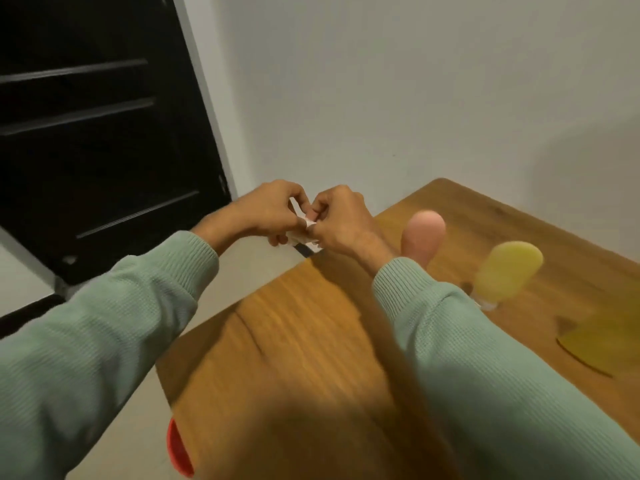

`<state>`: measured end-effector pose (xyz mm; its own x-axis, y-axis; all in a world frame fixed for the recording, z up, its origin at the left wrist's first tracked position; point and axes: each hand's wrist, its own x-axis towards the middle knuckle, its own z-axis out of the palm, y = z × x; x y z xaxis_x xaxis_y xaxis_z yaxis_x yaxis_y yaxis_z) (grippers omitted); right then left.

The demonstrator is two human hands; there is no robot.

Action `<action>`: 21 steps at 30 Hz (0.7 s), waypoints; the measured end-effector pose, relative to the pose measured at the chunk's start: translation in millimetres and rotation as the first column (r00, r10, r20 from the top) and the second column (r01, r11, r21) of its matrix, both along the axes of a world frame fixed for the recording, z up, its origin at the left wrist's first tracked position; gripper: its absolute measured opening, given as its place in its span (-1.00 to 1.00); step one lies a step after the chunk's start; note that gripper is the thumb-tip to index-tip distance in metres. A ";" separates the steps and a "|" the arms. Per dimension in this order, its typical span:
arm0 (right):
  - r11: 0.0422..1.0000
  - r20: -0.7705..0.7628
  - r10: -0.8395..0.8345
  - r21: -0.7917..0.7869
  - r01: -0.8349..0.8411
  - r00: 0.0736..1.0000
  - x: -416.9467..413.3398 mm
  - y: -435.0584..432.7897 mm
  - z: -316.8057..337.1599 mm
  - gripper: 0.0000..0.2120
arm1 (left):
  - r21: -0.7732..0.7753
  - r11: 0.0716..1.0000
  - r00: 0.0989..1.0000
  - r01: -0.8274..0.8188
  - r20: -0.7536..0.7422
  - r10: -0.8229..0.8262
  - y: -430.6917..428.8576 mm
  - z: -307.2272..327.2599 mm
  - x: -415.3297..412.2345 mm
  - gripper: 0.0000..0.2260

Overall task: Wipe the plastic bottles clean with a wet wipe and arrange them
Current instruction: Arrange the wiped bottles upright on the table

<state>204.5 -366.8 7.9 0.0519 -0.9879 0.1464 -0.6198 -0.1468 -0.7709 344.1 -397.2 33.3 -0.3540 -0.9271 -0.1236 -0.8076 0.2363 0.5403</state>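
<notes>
Both arms outstretched, sleeved to the wrists, left hand (pixel 268 211) and right hand (pixel 341 221) meeting — each pinching a white wipe (pixel 309 243)

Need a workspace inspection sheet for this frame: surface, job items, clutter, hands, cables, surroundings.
Surface: wooden table, corner toward the wall.
Job's things: pink bottle and yellow bottle upright at right, apart, blurred; small white wet wipe held above the far corner.
Clutter: red object at near-left table edge; yellowish flat patch by the yellow bottle, unclear.
Hands: left hand and right hand both pinch the wet wipe.
Cables: nothing seen.
Surroundings: dark door left, white wall behind.
</notes>
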 end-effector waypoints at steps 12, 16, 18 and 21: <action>0.981 -0.016 0.083 0.180 -0.079 0.996 73.4 -22.2 82.3 -0.97 | -0.021 0.964 0.963 -0.267 -0.042 0.266 2.2 62.0 65.3 -0.87; 0.967 -0.088 0.143 0.226 -0.120 0.986 103.2 -34.7 78.6 -0.93 | -0.001 0.933 0.932 -0.360 -0.047 0.360 -3.0 52.1 94.6 -0.88; 0.958 -0.105 0.168 0.253 -0.137 0.980 120.2 -43.3 61.7 -0.87 | 0.038 0.915 0.914 -0.402 -0.037 0.403 -5.0 35.7 111.0 -0.89; 0.944 -0.110 0.206 0.285 -0.168 0.972 145.6 -54.8 27.5 -0.87 | 0.069 0.885 0.886 -0.461 -0.027 0.463 -5.9 3.5 136.5 -0.91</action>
